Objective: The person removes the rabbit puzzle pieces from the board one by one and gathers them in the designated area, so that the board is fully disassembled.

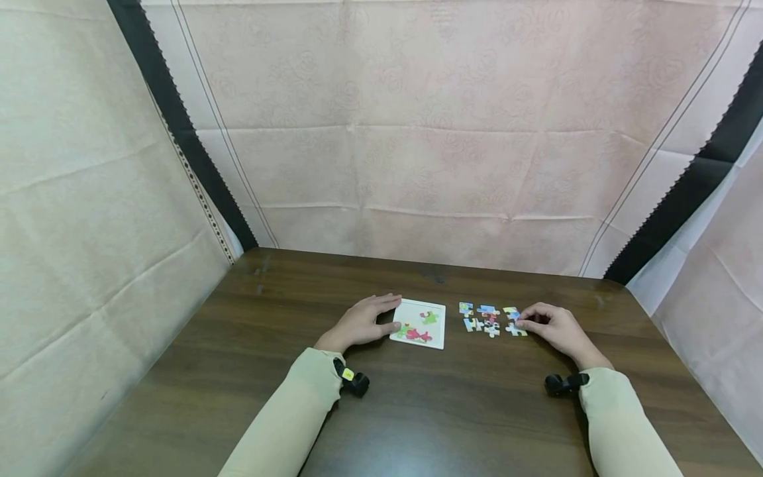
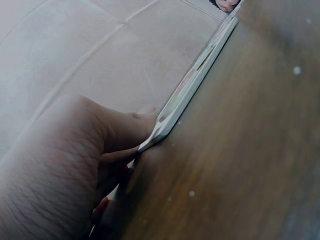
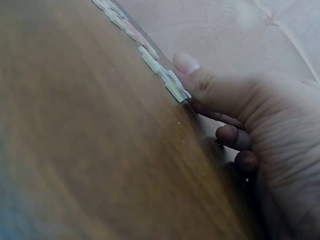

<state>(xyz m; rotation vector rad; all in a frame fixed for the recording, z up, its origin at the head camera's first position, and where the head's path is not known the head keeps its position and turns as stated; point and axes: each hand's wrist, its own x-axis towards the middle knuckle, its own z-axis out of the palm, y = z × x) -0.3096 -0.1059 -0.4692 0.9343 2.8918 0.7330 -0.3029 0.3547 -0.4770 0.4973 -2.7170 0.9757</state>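
Note:
A white square puzzle tray [image 1: 417, 304] lies on the table, with a few green and pink-red pieces in it. My left hand [image 1: 365, 322] is at its left side. The thumb touches the tray's edge, while the fairly straight fingers reach to the far left corner; the thumb also shows against the tray rim [image 2: 172, 122] in the left wrist view. Farther right lie several loose jigsaw pieces [image 1: 489, 310]. At the rightmost group, thumb and forefinger of my right hand [image 1: 554, 328] pinch a jigsaw piece [image 1: 512, 313], partly hidden by the fingertips.
The brown wooden table [image 1: 453, 404] extends around the puzzle. Pale cloth [image 1: 441, 132] hangs behind its far edge and at both sides. Each wrist carries a black strapped camera, such as the left wrist camera [image 1: 357, 384].

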